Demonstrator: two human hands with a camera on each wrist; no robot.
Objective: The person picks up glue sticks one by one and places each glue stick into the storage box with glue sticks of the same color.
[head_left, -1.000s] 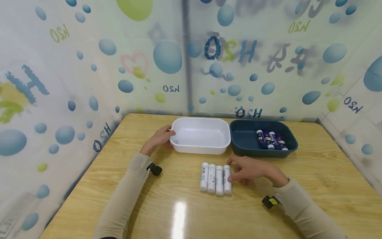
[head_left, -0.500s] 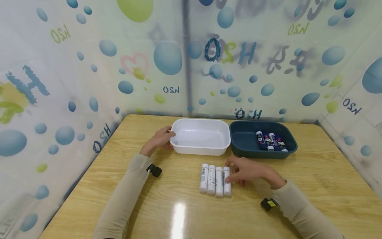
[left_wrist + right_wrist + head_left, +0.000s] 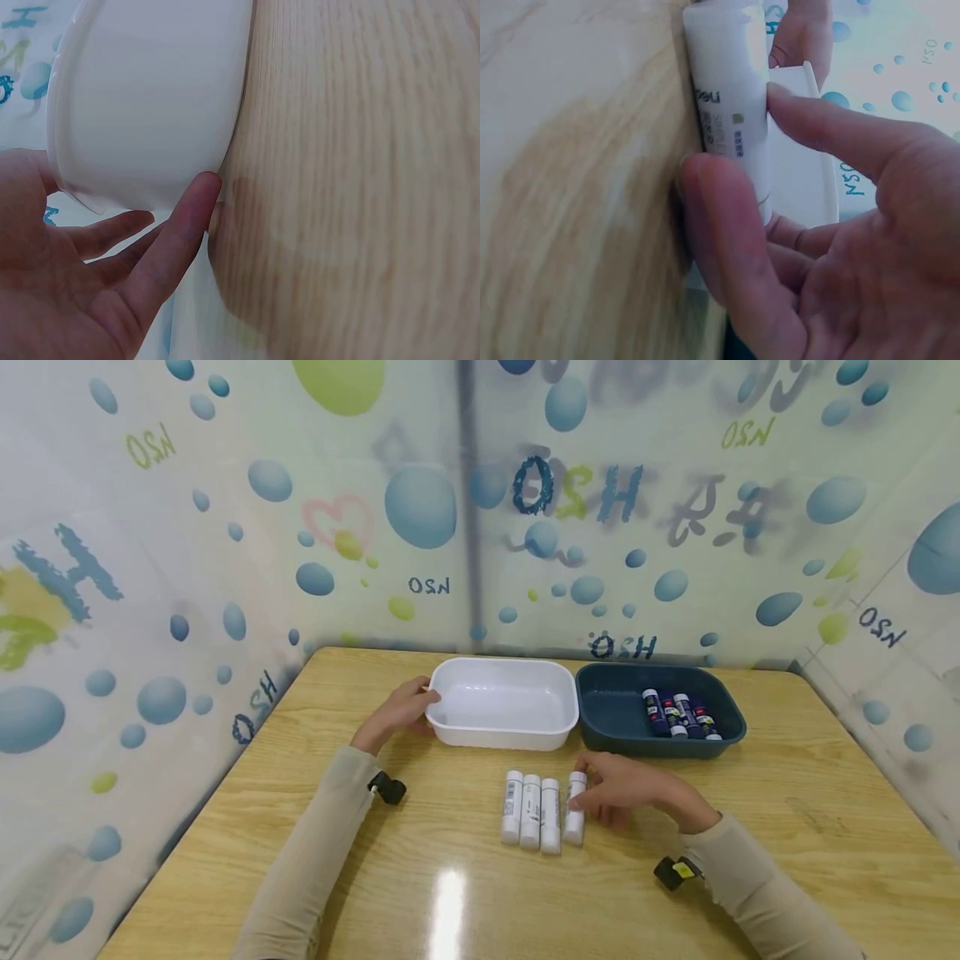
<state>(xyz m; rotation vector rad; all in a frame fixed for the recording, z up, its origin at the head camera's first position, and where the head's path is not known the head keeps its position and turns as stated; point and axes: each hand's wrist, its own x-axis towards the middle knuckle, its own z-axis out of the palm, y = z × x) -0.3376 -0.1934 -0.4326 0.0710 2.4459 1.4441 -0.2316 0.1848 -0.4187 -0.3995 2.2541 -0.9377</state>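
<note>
My right hand [image 3: 633, 783] pinches a white glue stick [image 3: 575, 817] between thumb and fingers, at the right of three similar white glue sticks [image 3: 530, 814] lying side by side. The right wrist view shows printed lettering on the held glue stick [image 3: 727, 82], with the thumb on one side and fingers on the other. My left hand [image 3: 397, 708] grips the left end of a white plastic basin [image 3: 501, 697]. Its thumb lies over the rim; in the left wrist view, fingers [image 3: 191, 217] touch the basin's outer wall [image 3: 150, 97].
A dark blue basin [image 3: 611, 710] stands against the white basin's right side. Several purple glue sticks [image 3: 681, 714] with white caps lie in its right part. The wooden table [image 3: 390, 877] meets a patterned curtain [image 3: 360, 610] at its far edge.
My right hand has closed round the rightmost white glue stick and shifted it slightly right, so a gap now parts it from the other three. My left hand stays on the white basin.
</note>
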